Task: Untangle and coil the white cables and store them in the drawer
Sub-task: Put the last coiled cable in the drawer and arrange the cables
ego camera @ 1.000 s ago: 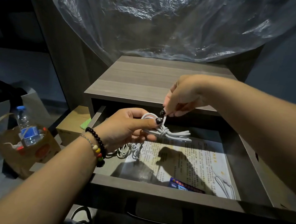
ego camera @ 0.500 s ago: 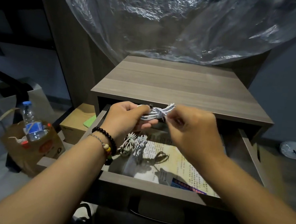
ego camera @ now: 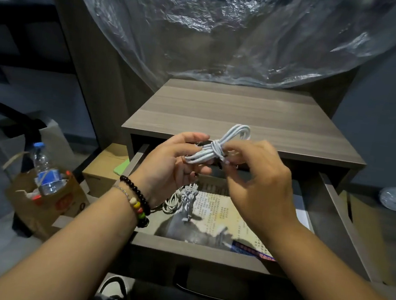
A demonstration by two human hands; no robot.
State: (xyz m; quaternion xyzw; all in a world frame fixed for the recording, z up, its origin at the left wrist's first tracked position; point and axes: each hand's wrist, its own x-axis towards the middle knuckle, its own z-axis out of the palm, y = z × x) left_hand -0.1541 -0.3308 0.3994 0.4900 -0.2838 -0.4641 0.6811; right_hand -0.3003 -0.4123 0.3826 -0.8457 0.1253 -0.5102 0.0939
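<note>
A coiled white cable (ego camera: 219, 144), wrapped around its middle, is held above the open drawer (ego camera: 196, 253). My left hand (ego camera: 168, 168) grips its lower left end. My right hand (ego camera: 256, 185) pinches the wrapped middle from the right. The cable's looped end points up and right over the nightstand top (ego camera: 239, 115). Two more coiled white cables (ego camera: 183, 200) lie on printed paper at the drawer's left side, partly behind my left wrist.
A brown paper bag (ego camera: 47, 197) holding a water bottle (ego camera: 43, 170) stands on the floor at left, next to a cardboard box (ego camera: 103, 169). Clear plastic sheeting (ego camera: 229, 31) hangs behind the nightstand. A blue packet (ego camera: 252, 251) lies at the drawer's front.
Both hands have lifted the coiled cable higher above the drawer, and its looped end now points up and right. My right hand came down from above to the cable's right side.
</note>
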